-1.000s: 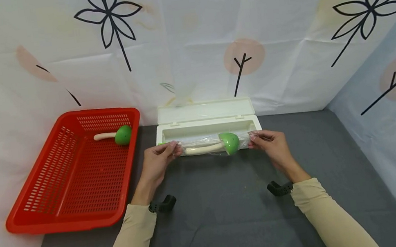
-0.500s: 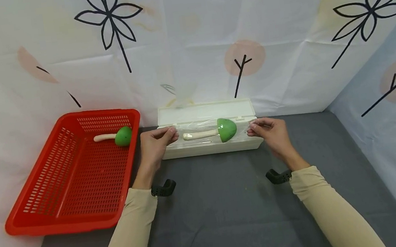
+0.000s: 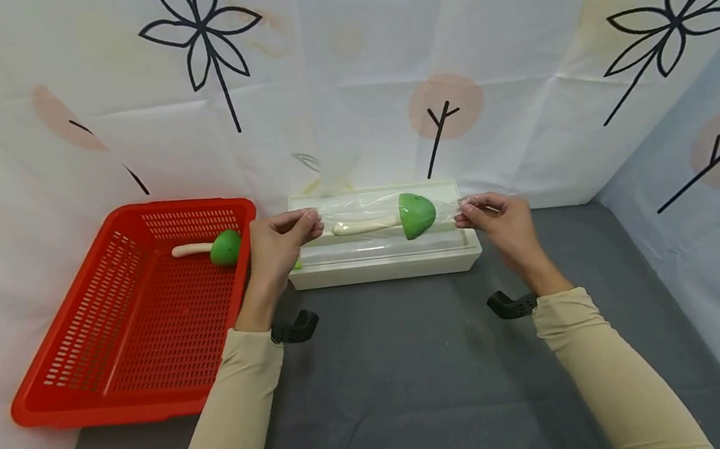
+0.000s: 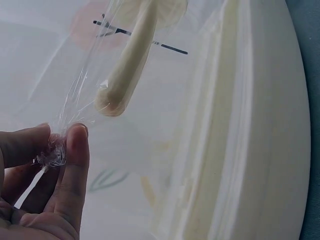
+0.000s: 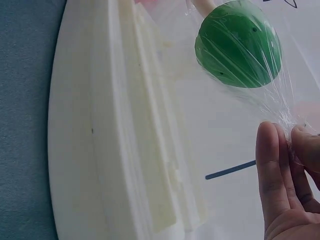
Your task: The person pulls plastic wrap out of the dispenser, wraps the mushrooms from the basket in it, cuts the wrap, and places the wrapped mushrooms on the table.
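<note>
A toy mushroom (image 3: 417, 215) with a green cap and cream stem hangs wrapped in clear cling film (image 4: 82, 85), its cap toward the right. My left hand (image 3: 282, 249) pinches the gathered film past the stem end, between thumb and fingers. At the cap end, my right hand (image 3: 502, 226) pinches the other twisted film end, also seen in the right wrist view with the green cap (image 5: 238, 45) just above the fingertips. Below and behind the mushroom stands a white cling film box (image 3: 386, 271), lid raised, with a clear film roll (image 3: 383, 248) inside.
On the left lies a red perforated basket (image 3: 129, 410) holding a second green-capped toy mushroom (image 3: 225, 248). A grey cloth (image 3: 406, 383) covers the table. Behind it hangs a white printed curtain (image 3: 341, 69).
Both hands have lifted the wrapped mushroom up and away from me, from the box's front edge to above its opening. The film roll now shows beneath it.
</note>
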Motion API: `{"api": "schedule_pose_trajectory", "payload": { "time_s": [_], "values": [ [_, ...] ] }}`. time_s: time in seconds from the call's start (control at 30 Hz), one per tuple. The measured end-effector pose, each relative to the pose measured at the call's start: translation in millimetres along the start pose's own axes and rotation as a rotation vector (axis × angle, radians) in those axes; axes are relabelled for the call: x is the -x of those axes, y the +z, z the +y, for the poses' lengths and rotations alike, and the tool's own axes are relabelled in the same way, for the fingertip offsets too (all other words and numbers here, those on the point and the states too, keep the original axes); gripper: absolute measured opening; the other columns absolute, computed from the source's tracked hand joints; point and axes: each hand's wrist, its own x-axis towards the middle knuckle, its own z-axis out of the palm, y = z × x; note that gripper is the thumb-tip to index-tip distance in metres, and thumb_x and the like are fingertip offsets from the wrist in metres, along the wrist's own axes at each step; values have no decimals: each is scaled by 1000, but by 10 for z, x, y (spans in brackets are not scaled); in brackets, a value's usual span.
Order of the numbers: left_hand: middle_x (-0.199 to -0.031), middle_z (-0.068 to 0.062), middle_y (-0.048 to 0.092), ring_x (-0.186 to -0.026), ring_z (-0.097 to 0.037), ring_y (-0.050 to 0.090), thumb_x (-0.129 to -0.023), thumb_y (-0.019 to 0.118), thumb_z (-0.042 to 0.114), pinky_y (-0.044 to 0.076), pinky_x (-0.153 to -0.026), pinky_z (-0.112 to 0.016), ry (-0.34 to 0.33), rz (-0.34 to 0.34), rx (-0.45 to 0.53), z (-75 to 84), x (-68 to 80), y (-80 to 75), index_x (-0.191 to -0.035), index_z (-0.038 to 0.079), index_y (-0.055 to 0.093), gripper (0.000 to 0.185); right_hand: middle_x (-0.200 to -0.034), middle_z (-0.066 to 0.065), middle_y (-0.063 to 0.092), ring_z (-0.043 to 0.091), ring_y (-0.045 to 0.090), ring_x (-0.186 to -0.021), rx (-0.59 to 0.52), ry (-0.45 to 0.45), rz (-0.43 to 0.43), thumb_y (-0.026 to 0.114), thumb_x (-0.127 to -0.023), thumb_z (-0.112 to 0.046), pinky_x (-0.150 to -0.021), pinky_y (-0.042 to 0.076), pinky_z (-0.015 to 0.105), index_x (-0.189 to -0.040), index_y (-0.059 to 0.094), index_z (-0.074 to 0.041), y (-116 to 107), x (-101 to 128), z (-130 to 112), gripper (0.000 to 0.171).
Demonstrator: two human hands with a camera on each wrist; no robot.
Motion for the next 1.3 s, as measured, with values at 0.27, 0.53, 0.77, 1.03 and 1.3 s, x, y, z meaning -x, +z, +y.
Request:
{"api": "schedule_pose_trajectory", "payload": {
  "time_s": [0.27,0.53,0.77,1.03,1.3],
  "values": [
    [-90,-15,74,-79,-17,75,-96,71,7,59,-80,-33,58,-11,27,89,-8,8,-112,-15,70,27,-95,11,68,16,73,-79,-60,-61,12,62,-94,13,-76,60,30,-100,70,12,18,-20,-117,10],
    [-87,-11,74,-79,-17,75,-96,69,2,59,-81,-34,110,-21,86,193,-11,14,-112,-17,69,26,-93,11,70,17,73,-79,-79,-126,-6,62,-94,14,-76,60,30,-100,69,16,23,-24,-231,10],
    [-89,-12,74,-81,-17,74,-96,68,-1,59,-80,-33,161,-27,100,287,12,28,-114,-18,68,24,-98,16,69,17,73,-81,-88,-140,-15,65,-94,11,-76,60,30,-102,72,11,23,-11,-331,11],
    [-89,-10,75,-81,-16,74,-96,69,0,59,-81,-33,173,-30,104,373,46,29,-114,-16,69,24,-96,13,70,17,73,-79,-98,-144,-7,65,-93,12,-75,60,30,-101,71,12,44,-1,-427,11],
    [-91,-13,76,-81,-17,75,-95,69,-2,59,-81,-34,199,-25,145,443,89,33,-114,-17,69,24,-94,13,71,19,74,-78,-135,-176,-4,64,-92,15,-74,60,32,-103,69,17,67,35,-520,12]
  ]
}}
